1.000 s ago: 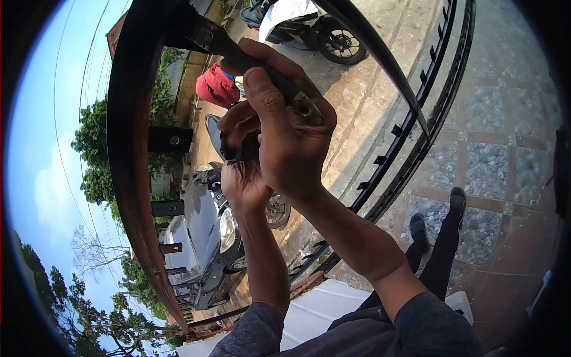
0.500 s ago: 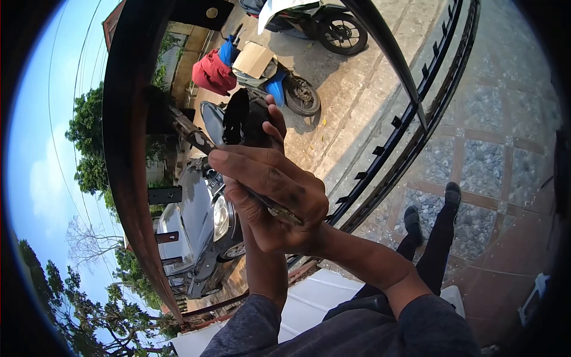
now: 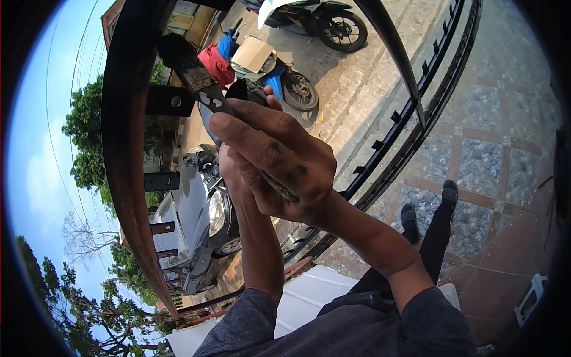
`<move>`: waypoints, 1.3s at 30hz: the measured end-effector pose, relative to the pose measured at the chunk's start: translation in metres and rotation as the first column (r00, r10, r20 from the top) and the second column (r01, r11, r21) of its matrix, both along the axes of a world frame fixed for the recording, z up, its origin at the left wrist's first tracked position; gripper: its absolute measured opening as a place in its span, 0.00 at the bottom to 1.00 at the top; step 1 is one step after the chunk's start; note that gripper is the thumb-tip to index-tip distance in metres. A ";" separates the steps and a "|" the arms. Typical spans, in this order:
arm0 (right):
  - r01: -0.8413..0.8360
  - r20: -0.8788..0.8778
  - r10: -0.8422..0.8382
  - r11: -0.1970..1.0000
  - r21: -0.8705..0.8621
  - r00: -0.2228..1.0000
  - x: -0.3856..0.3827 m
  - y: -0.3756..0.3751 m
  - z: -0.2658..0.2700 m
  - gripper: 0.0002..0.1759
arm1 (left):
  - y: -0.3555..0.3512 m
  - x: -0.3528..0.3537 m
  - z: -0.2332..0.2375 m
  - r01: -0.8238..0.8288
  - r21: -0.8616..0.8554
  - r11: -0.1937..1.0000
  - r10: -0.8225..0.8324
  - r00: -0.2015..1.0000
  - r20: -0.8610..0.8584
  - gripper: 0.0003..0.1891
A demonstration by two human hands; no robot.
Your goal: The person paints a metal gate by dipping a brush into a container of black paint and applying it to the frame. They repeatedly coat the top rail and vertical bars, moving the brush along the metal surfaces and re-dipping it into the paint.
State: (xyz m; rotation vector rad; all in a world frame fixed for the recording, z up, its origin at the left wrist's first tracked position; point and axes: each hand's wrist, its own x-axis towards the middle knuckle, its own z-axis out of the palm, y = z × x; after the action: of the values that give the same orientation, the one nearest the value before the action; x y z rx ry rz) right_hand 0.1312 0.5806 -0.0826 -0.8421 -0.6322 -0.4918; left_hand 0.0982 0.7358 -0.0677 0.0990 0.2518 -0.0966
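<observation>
My right hand (image 3: pixel 279 163) grips the handle of a worn, paint-stained brush (image 3: pixel 199 80). Its dark bristles point up and left and lie against the black metal gate frame (image 3: pixel 119 149), just above a bracket (image 3: pixel 169 101). My left hand (image 3: pixel 232 169) is raised behind the right one and is mostly hidden by it. Its fingertips close on a small black container (image 3: pixel 238 90) beside the brush.
A dark car (image 3: pixel 199 229) and a blue motorbike carrying a cardboard box (image 3: pixel 273 77) stand beyond the gate. Another motorbike (image 3: pixel 321 21) is parked at the top. A gate rail with spikes (image 3: pixel 410 119) crosses the tiled pavement. My black shoes (image 3: pixel 449 193) and a white platform (image 3: pixel 309 297) are below.
The brush dropped from the top of the frame to a lower spot, then rose back up the bar. My left hand followed with the black container.
</observation>
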 end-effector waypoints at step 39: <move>-0.514 -0.238 0.621 0.766 0.386 0.747 0.014 -0.023 0.002 0.19 | -0.024 -0.026 0.010 -0.223 0.450 0.865 0.244 0.970 0.010 0.20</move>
State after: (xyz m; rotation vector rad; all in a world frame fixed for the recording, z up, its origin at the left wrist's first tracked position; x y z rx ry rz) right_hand 0.1450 0.5577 -0.0805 -0.3890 -0.4331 0.1407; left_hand 0.0717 0.7122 -0.0581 0.5273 0.3286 0.2056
